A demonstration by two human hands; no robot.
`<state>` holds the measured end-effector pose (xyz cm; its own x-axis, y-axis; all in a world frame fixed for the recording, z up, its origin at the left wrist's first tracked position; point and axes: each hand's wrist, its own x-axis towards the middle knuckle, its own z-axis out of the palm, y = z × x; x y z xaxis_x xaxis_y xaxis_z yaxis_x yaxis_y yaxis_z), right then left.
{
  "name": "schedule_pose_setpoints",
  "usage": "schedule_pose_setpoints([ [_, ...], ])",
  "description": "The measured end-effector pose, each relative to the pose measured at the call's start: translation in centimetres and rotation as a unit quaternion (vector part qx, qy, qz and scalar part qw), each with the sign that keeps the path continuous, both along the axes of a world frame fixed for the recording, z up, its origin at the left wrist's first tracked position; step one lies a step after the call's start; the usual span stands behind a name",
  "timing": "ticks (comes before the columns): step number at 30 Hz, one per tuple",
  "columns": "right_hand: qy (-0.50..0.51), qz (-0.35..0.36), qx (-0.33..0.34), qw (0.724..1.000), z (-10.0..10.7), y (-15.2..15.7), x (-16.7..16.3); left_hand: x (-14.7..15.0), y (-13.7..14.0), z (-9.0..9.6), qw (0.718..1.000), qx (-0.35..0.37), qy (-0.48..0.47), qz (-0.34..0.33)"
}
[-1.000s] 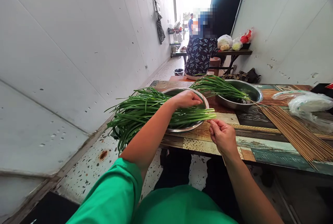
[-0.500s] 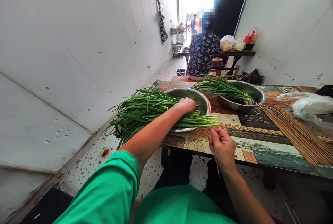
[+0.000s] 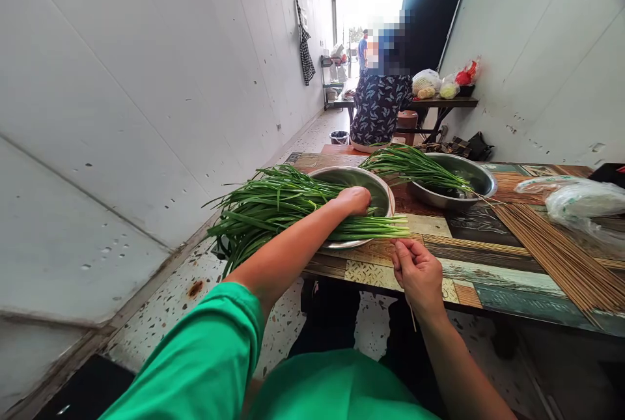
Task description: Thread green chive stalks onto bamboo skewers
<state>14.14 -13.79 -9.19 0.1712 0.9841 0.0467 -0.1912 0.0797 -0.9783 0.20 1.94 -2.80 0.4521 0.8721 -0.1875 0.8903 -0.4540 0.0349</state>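
Long green garlic chives (image 3: 273,202) lie across the near metal bowl (image 3: 389,202), leaves hanging past its left side and pale stem ends pointing right. My left hand (image 3: 355,200) reaches down into this bowl among the chives; its fingers are hidden. My right hand (image 3: 416,267) is closed in a pinch around a thin wooden skewer (image 3: 414,317), whose lower end sticks out beneath the hand. This hand is just below the cut stem ends. More chives (image 3: 415,167) rest on a second metal bowl (image 3: 489,182) to the right.
Many loose skewers (image 3: 551,251) fan out on the patterned table (image 3: 469,264). Clear plastic bags (image 3: 583,202) lie at the right edge. Beyond the table a person in a leaf-print shirt (image 3: 378,107) sits at another table. White walls (image 3: 122,81) flank the narrow room.
My left hand has shifted slightly right within the bowl. My right hand, pinching the skewer, stays almost in place; the skewer's lower end tilts slightly right.
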Motion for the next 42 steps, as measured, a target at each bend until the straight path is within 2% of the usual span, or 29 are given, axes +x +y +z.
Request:
schedule_pose_setpoints([
  [3, 0.026, 0.022, -0.014, 0.999, 0.4, 0.2, 0.3, -0.5, 0.3, 0.6, 0.994, -0.003, -0.098, 0.041],
  [6, 0.046, 0.046, -0.035, 0.997, 1.2, 0.7, 0.6, -1.0, 0.3, 1.2, 0.973, -0.017, -0.213, 0.086],
  [11, 0.037, 0.073, -0.063, 0.995, 2.5, 1.6, 1.2, -1.2, -0.3, 1.6, 0.891, -0.138, -0.399, 0.167],
  [13, 0.03, 0.078, -0.067, 0.994, 2.7, 1.7, 1.4, -1.2, -0.5, 1.7, 0.886, -0.145, -0.407, 0.167],
  [15, 0.025, 0.083, -0.07, 0.994, 2.8, 1.8, 1.5, -1.2, -0.5, 1.8, 0.913, -0.114, -0.364, 0.145],
  [18, 0.021, 0.092, -0.075, 0.993, 2.8, 1.9, 1.6, -1.3, -0.4, 1.9, 0.97, -0.001, -0.218, 0.105],
  [20, 0.019, 0.095, -0.075, 0.992, 2.8, 2.0, 1.6, -1.3, -0.4, 1.9, 0.986, 0.05, -0.136, 0.084],
  [22, 0.017, 0.096, -0.072, 0.993, 2.8, 2.0, 1.6, -1.3, -0.6, 2.0, 0.988, 0.06, -0.116, 0.079],
  [27, 0.013, 0.099, -0.07, 0.993, 2.8, 2.1, 1.8, -1.1, -1.0, 2.4, 0.974, 0.128, -0.147, 0.117],
  [28, 0.013, 0.098, -0.07, 0.993, 2.8, 2.1, 1.8, -1.0, -1.0, 2.4, 0.97, 0.121, -0.175, 0.118],
  [30, 0.012, 0.097, -0.072, 0.993, 2.8, 2.2, 1.9, -0.8, -0.9, 2.4, 0.955, 0.055, -0.266, 0.117],
  [32, 0.013, 0.098, -0.072, 0.992, 2.8, 2.3, 1.9, -0.6, -0.7, 2.3, 0.925, -0.018, -0.36, 0.124],
  [34, 0.014, 0.103, -0.071, 0.992, 2.7, 2.3, 1.9, -0.5, -0.6, 2.3, 0.9, -0.041, -0.413, 0.131],
  [38, 0.015, 0.101, -0.066, 0.993, 2.8, 2.2, 1.9, -0.4, -0.8, 2.3, 0.882, -0.049, -0.444, 0.147],
  [42, 0.016, 0.093, -0.063, 0.993, 2.9, 2.1, 1.8, -0.4, -1.1, 2.4, 0.876, -0.066, -0.45, 0.159],
])
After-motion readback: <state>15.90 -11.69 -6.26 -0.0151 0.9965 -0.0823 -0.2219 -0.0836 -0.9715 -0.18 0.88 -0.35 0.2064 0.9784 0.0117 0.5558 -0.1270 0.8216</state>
